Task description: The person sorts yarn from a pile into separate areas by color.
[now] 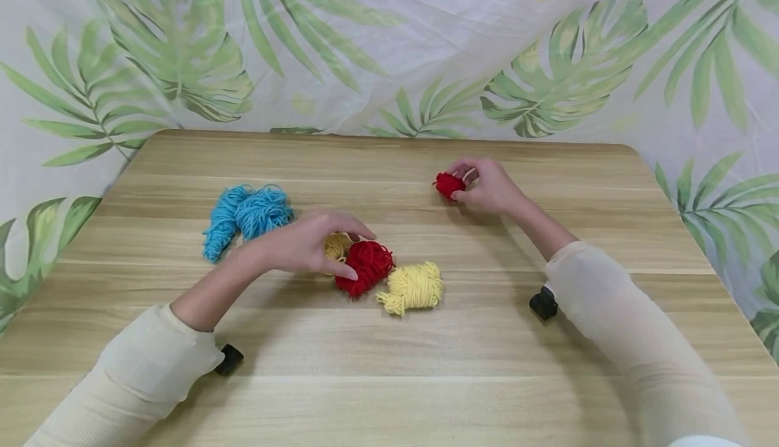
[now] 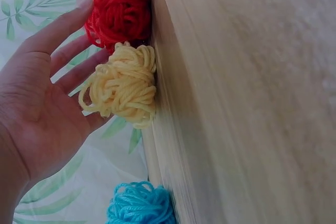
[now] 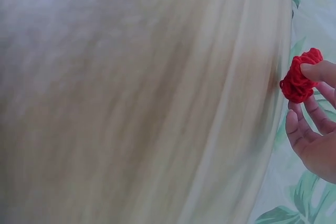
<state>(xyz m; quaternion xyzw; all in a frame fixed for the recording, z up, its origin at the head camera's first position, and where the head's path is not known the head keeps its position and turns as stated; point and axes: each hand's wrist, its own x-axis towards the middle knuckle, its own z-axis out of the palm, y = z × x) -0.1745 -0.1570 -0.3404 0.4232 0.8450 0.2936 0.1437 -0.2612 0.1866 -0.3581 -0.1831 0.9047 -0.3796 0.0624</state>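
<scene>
My right hand [image 1: 487,186] pinches a small red yarn bundle [image 1: 450,186] between thumb and fingers, near the table's far side; the right wrist view shows the thumb on this red yarn [image 3: 302,77]. Around a larger red yarn ball [image 1: 371,268] my left hand [image 1: 304,241] lies spread, thumb on the near side and fingers beyond. In the left wrist view the fingers look loosely extended behind the red ball [image 2: 121,14] and a tan-yellow ball [image 2: 123,85]. That tan ball [image 1: 336,247] is partly hidden by the left hand in the head view. A pale yellow yarn bundle [image 1: 416,288] sits beside the larger red ball.
Two blue yarn bundles, a long one [image 1: 224,220] and a rounder one [image 1: 263,210], lie left of the left hand on the wooden table [image 1: 389,393]. A leaf-patterned cloth [image 1: 426,41] hangs behind the far edge. Black wrist devices [image 1: 544,303] sit below both sleeves.
</scene>
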